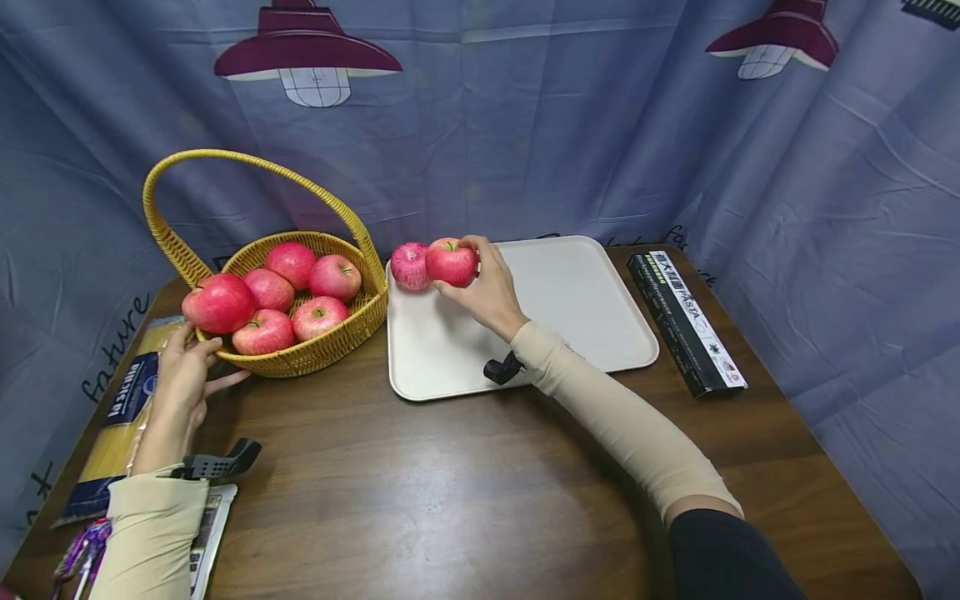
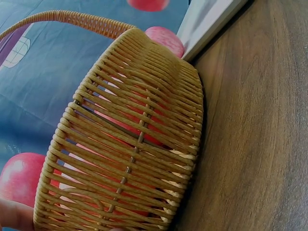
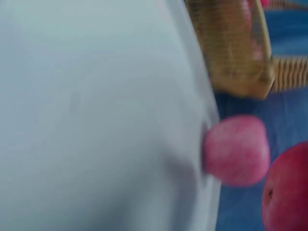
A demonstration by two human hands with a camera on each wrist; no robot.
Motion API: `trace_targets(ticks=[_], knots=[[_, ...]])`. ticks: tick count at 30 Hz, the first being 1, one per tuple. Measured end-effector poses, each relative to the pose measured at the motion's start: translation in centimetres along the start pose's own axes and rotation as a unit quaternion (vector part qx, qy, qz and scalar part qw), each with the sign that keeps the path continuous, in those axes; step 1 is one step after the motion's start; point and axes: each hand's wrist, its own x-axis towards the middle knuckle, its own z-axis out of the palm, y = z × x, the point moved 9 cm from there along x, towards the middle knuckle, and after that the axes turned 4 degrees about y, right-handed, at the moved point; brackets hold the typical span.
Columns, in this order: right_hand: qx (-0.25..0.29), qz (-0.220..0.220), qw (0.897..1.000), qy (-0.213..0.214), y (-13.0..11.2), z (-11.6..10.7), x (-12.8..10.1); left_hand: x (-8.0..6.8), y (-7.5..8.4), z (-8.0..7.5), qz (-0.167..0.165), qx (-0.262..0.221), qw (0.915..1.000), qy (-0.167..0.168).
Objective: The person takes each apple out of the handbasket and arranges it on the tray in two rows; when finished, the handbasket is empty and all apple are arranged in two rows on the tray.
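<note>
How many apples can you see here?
7. Five sit in the basket, one lies on the tray at, and the right hand holds one beside it. More may be hidden underneath.

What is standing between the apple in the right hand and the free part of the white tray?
Nothing visible. The right hand holds an apple above the white tray, next to another apple at the tray's far left corner. The tray surface to the right of them is bare.
</note>
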Motion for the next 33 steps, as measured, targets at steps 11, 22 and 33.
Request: trace_targets(ticks=[11,22,33], knots=[[-0.041,0.09,0.995,0.001,6.3,-0.2,2.3,-0.1,-0.4,0.0,-0.005,0.002,1.0,-0.008],[-0.042,0.105,0.993,-0.03,7.6,1.9,3.9,-0.1,0.0,-0.4,0.004,-0.007,1.0,-0.006],[-0.038,0.092,0.993,-0.062,8.2,3.0,4.1,0.2,-0.1,-0.1,-0.003,0.019,0.9998,0.001]])
